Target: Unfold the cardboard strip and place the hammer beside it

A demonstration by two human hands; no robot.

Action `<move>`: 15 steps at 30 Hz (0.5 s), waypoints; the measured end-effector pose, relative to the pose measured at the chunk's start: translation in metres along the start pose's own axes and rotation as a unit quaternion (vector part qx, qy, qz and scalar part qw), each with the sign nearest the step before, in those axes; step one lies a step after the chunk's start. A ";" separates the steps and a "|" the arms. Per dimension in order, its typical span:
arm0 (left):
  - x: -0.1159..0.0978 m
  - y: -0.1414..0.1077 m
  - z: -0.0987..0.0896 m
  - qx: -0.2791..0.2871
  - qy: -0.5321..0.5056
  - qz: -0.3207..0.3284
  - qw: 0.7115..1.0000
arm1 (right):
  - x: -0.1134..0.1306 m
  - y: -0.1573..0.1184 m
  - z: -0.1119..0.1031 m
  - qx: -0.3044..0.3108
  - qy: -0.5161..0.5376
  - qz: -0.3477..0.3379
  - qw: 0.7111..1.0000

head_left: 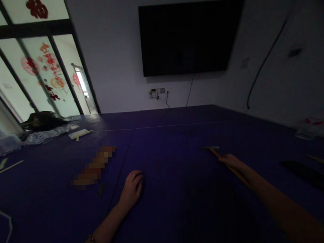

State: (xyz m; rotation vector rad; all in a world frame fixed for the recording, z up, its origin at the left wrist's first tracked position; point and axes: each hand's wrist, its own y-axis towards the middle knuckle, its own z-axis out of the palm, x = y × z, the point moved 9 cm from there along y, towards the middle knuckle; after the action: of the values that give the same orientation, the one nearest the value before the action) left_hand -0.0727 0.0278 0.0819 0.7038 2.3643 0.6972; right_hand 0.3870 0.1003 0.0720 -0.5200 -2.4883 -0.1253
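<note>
My right hand [230, 162] is closed around the wooden handle of a hammer [215, 152]. The metal head points away from me, close over the dark blue tabletop [165, 207]. Whether the head touches the surface I cannot tell. My left hand [133, 183] rests on the table with loosely bent fingers somewhat apart, and nothing shows in it. Left of that hand lie some small dark pieces [100, 191], too dim to name. Beyond them is a long brown and orange object [95, 167], blurred into blocks.
A dark bag [45, 120] and crumpled plastic [47, 134] sit at the far left, near a white flat item [79, 134]. Yellowish strips [8, 168] lie at the left edge. On the right are a long black object [309, 174] and a clear container [306, 134].
</note>
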 end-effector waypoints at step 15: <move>-0.096 0.002 0.075 0.260 -0.073 -0.191 0.944 | 0.167 -0.132 0.135 -0.074 0.279 -0.106 0.952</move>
State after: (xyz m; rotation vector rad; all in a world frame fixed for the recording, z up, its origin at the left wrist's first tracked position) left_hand 0.0435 -0.0057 0.0656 0.4553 2.4551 -0.1500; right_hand 0.1382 0.0625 0.0592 -0.2277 -1.9764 -0.4782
